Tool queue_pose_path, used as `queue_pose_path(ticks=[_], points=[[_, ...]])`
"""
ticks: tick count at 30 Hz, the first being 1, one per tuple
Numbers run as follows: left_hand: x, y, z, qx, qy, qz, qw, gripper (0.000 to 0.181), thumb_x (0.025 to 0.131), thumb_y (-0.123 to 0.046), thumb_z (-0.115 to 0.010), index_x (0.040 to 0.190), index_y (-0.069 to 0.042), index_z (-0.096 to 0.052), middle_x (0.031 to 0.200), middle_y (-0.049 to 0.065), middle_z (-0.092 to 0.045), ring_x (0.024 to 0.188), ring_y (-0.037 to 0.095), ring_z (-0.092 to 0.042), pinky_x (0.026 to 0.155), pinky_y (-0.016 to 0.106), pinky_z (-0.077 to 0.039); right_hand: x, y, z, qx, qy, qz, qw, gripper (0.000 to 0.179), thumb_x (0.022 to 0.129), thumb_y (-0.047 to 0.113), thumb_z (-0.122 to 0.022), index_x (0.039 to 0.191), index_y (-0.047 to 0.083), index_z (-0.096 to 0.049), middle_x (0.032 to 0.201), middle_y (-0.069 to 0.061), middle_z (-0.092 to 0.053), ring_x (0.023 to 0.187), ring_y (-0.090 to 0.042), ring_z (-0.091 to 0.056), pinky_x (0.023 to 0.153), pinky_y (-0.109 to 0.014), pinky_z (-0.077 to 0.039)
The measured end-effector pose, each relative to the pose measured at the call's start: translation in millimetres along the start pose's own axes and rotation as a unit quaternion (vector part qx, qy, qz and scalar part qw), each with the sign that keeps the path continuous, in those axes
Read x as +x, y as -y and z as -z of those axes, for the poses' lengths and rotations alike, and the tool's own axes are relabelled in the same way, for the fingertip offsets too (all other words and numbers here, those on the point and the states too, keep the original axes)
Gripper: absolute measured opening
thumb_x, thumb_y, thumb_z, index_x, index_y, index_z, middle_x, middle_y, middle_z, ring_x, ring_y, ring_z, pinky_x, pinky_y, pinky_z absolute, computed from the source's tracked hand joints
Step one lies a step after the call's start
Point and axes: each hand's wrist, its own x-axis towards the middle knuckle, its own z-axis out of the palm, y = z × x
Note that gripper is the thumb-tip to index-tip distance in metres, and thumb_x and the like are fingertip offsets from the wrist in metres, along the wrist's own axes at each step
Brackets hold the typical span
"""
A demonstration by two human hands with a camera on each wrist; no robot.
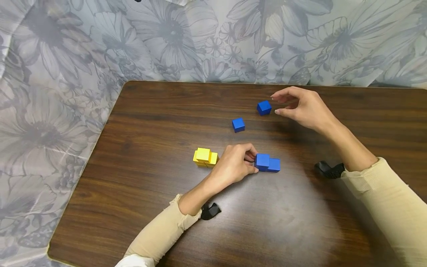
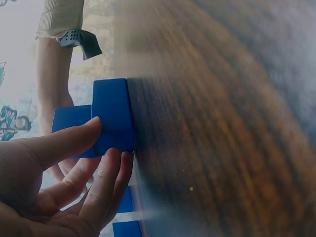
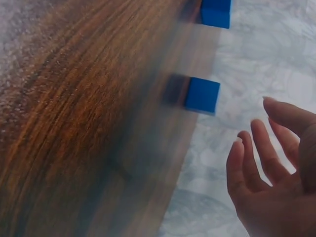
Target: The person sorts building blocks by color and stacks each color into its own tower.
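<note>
My left hand (image 1: 235,161) pinches a small stack of blue blocks (image 1: 262,162) from its left side, thumb near and fingers beyond. In the left wrist view the thumb lies across the joint between the raised block (image 2: 73,117) and the lower blocks (image 2: 112,101). To the right of the far loose blue block (image 1: 264,108), my right hand (image 1: 301,107) hovers with thumb and fingers spread, holding nothing. A gap separates that block from the fingertips in the right wrist view. Another loose blue block (image 1: 238,125) sits nearer and to the left.
A small stack of yellow blocks (image 1: 204,157) stands left of my left wrist. The brown wooden table (image 1: 150,122) ends at a floral cloth (image 1: 173,40) behind. Black straps (image 1: 211,211) hang at both wrists.
</note>
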Motion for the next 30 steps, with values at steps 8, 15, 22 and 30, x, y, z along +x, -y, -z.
queue_pose_path(ticks=[8, 15, 22, 30], points=[[0.9, -2.8, -2.2, -0.006, 0.0, -0.001, 1.0, 0.029, 0.078, -0.006, -0.085, 0.103, -0.008, -0.07, 0.1, 0.001, -0.071, 0.089, 0.009, -0.068, 0.074, 0.012, -0.052, 9.4, -8, 1, 0.007, 0.005, -0.018, 0.9998, 0.041, 0.089, 0.017, -0.077, 0.128, 0.012, -0.066, 0.121, -0.009, -0.066, 0.104, -0.023, -0.061, 0.079, -0.013, -0.046], [-1.5, -1.2, -0.3, -0.005, 0.001, 0.01, 0.9999, 0.029, 0.078, -0.006, -0.085, 0.102, -0.01, -0.07, 0.099, 0.0, -0.07, 0.089, 0.008, -0.068, 0.074, 0.013, -0.052, 18.2, -11, -6, 0.003, 0.04, -0.023, 0.999, 0.045, 0.089, 0.014, -0.077, 0.132, 0.012, -0.064, 0.127, -0.012, -0.064, 0.108, -0.031, -0.064, 0.074, -0.011, -0.045], [-1.6, -0.3, -0.7, -0.002, -0.005, 0.003, 1.0, 0.029, 0.077, -0.006, -0.086, 0.102, -0.01, -0.07, 0.098, 0.0, -0.071, 0.088, 0.007, -0.068, 0.074, 0.012, -0.052, 26.1, -13, -10, -0.005, 0.046, -0.038, 0.9982, 0.043, 0.09, 0.019, -0.076, 0.131, 0.013, -0.064, 0.127, -0.013, -0.063, 0.11, -0.033, -0.063, 0.085, -0.039, -0.052], [-1.2, 0.5, -1.2, -0.006, -0.003, 0.0, 1.0, 0.029, 0.077, -0.005, -0.085, 0.102, -0.008, -0.071, 0.099, 0.001, -0.071, 0.089, 0.009, -0.069, 0.075, 0.013, -0.052, 31.7, -20, -17, -0.005, 0.058, -0.052, 0.9969, 0.039, 0.091, 0.017, -0.073, 0.129, 0.013, -0.066, 0.122, -0.017, -0.064, 0.113, -0.032, -0.059, 0.088, -0.048, -0.048]])
